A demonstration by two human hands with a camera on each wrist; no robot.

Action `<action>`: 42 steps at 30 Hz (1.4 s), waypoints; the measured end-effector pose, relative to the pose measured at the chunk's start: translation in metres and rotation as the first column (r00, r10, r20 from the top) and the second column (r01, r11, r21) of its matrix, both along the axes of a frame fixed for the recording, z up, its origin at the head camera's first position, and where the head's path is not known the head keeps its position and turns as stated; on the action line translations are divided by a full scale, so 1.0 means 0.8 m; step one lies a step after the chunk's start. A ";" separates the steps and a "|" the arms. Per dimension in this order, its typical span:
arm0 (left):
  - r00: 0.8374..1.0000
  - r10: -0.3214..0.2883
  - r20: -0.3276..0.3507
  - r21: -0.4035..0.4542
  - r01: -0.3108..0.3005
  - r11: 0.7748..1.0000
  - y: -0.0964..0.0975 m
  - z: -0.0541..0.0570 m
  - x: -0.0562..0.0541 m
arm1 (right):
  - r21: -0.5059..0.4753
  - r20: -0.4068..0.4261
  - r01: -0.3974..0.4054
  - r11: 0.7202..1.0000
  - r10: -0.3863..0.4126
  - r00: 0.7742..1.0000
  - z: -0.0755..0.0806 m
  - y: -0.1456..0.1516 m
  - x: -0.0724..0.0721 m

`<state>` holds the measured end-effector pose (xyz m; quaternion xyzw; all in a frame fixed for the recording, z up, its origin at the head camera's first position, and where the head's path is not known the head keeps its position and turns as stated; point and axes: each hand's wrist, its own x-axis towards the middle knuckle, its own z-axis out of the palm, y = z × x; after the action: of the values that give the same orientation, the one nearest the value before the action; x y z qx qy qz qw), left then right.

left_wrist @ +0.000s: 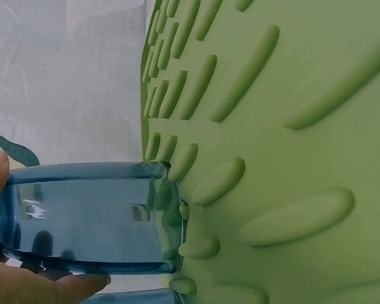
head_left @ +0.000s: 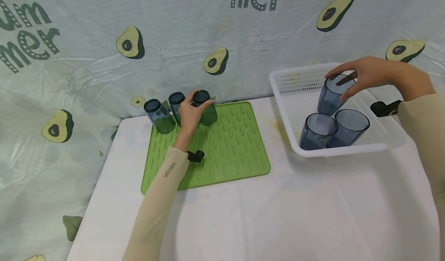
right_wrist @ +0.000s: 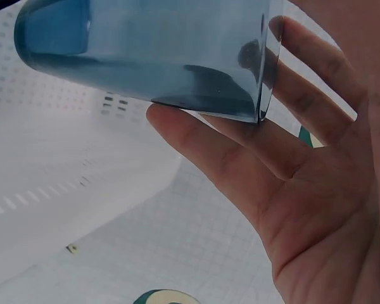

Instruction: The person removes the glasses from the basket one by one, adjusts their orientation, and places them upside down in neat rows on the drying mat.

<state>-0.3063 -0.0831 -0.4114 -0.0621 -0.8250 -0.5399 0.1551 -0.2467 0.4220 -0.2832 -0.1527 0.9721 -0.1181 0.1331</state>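
Note:
On the green ridged mat (head_left: 229, 145), my left hand (head_left: 190, 116) holds a blue-tinted drinking glass (head_left: 209, 116) near its top, thumb on one side and fingers on the other. The glass's lower end meets the ridges in the left wrist view, where fingertips (left_wrist: 82, 286) lie along its side. Two similar glasses stand to its left, a middle one (head_left: 175, 99) partly behind the hand and an outer one (head_left: 161, 118). My right hand (head_left: 375, 75) grips another glass (head_left: 329, 100) by its rim, over the white basket (head_left: 283, 110). Fingers (right_wrist: 202, 149) spread around that rim in the right wrist view.
Two more glasses, a left one (head_left: 318, 131) and a right one (head_left: 351, 126), stand rim up in the basket's front part. A white cloth covers the table (head_left: 243, 222). Behind it hangs an avocado-print sheet (head_left: 174, 68). Each sleeve bears a small black wrist camera (head_left: 196, 156).

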 end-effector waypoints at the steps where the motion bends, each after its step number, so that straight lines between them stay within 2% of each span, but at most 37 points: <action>1: 1.000 0.001 -0.003 -0.003 -0.001 1.000 0.000 0.000 0.000 | 0.013 -0.009 -0.003 1.000 0.003 1.000 0.001 0.000 0.000; 9: 1.000 0.001 -0.005 -0.033 -0.001 0.999 0.000 0.001 0.000 | 0.024 -0.049 -0.016 1.000 0.017 0.999 0.004 0.006 0.002; 16: 1.000 -0.011 -0.013 -0.017 0.011 1.000 0.001 0.000 0.000 | 0.021 -0.164 -0.018 1.000 0.021 0.986 0.007 0.004 0.008; 20: 1.000 -0.012 -0.012 -0.012 0.012 1.000 0.001 0.000 0.000 | 0.024 -0.212 0.030 0.999 -0.024 0.977 0.005 -0.004 0.009; 25: 1.000 -0.015 -0.011 -0.005 0.015 1.000 0.000 0.000 0.000 | 0.035 -0.226 0.115 0.993 -0.105 0.969 0.002 -0.011 0.008; 28: 1.000 -0.011 -0.008 -0.005 0.011 1.000 -0.001 -0.001 0.000 | 0.013 -0.249 0.129 0.992 -0.122 0.961 -0.001 -0.012 0.010; 32: 1.000 -0.014 -0.013 0.002 0.014 1.000 -0.001 -0.001 0.001 | -0.050 -0.269 0.142 0.989 -0.151 0.951 -0.003 -0.014 0.014; 35: 1.000 -0.015 -0.021 0.002 0.015 1.000 0.000 -0.001 0.002 | -0.132 -0.252 0.147 0.980 -0.176 0.952 -0.005 -0.015 0.017; 42: 0.999 -0.004 -0.040 -0.026 0.003 1.000 0.002 -0.003 0.001 | -0.356 -0.185 0.166 0.920 -0.243 0.952 -0.005 -0.019 0.019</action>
<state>-0.3057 -0.0816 -0.4140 -0.0763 -0.8285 -0.5281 0.1699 -0.2312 0.4069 -0.2868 -0.0827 0.9569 -0.2776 -0.0193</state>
